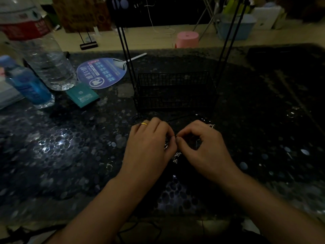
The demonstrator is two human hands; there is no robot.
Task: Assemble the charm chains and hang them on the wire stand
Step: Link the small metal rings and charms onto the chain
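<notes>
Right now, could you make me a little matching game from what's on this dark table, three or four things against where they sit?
Things:
1. round blue paper fan
2. black wire basket stand
3. large clear plastic water bottle
4. silver charm chain

Places:
A. far left, upright
B. between the two hands
C. lying flat, left of the stand
D. centre, behind the hands

Pairs: 1-C, 2-D, 3-A, 4-B

Bottles point(44, 64) left of wire stand point(174, 90)
</notes>
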